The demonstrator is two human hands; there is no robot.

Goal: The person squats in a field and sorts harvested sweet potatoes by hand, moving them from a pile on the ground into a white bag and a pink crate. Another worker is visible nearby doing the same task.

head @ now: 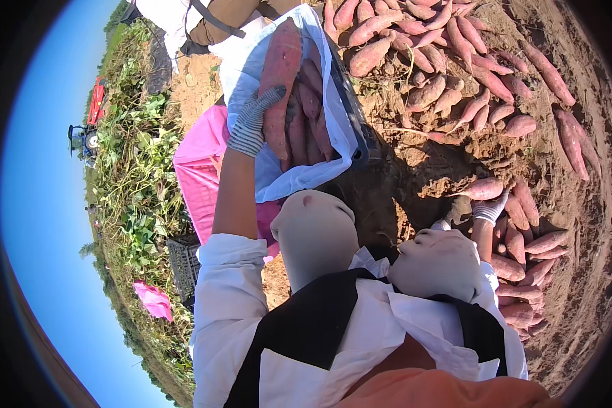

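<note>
My left hand (257, 122), in a grey-and-white striped knit glove, grips a long, thick red-skinned sweet potato (281, 56). It lies over a dark plastic crate (359, 153) with a white plastic liner (306, 181). Inside the liner are several more sweet potatoes (308, 120), partly covered by the large one. Low on my right, my right hand (489, 209), gloved as well, has its fingers around the end of a smaller sweet potato (482, 188). A heap of sweet potatoes (515, 245) lies on the soil beside that hand.
Many loose sweet potatoes (433, 56) cover the soil beyond the crate. Pink plastic (201, 163) lies left of it, near a black slatted crate (182, 265). Another person (222, 23) is at the top. Cut vines (137, 153) and a tractor (89, 140) are farther left.
</note>
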